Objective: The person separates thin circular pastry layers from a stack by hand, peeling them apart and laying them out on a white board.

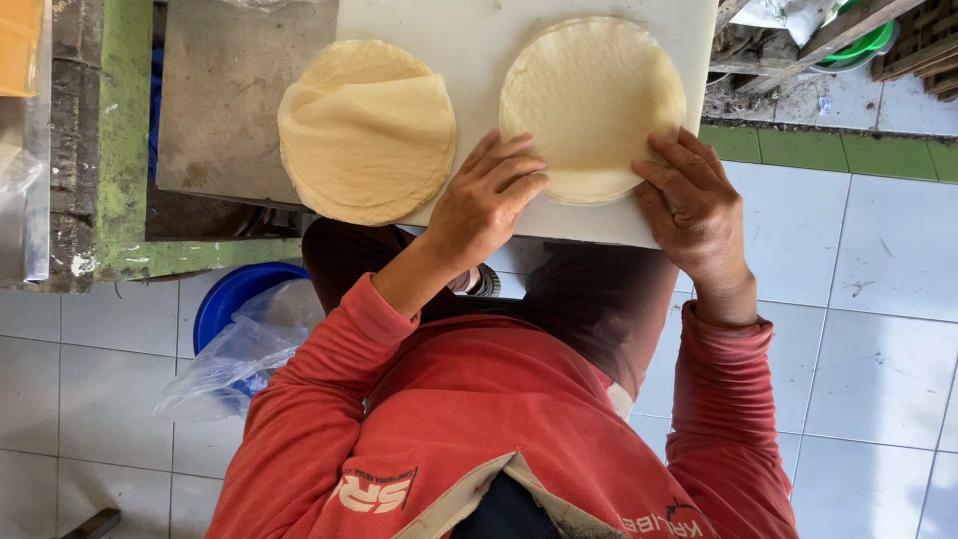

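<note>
Two stacks of thin, round, pale yellow dough sheets lie on a white cutting board (469, 40). The right stack (589, 95) is flat and even. My left hand (484, 205) rests at its near left edge, fingers spread on the board and touching the rim of the sheets. My right hand (694, 205) presses on its near right edge with fingers apart. The left stack (367, 130) has its top sheet folded over, and it hangs slightly past the board's left edge. Neither hand grips anything.
The board lies across a grey concrete slab (225, 100) with a green painted edge (125, 140). A blue bucket (235, 294) with a clear plastic bag (235, 359) stands on the white tiled floor at my left. Wooden slats and a green bowl (863, 40) sit at the top right.
</note>
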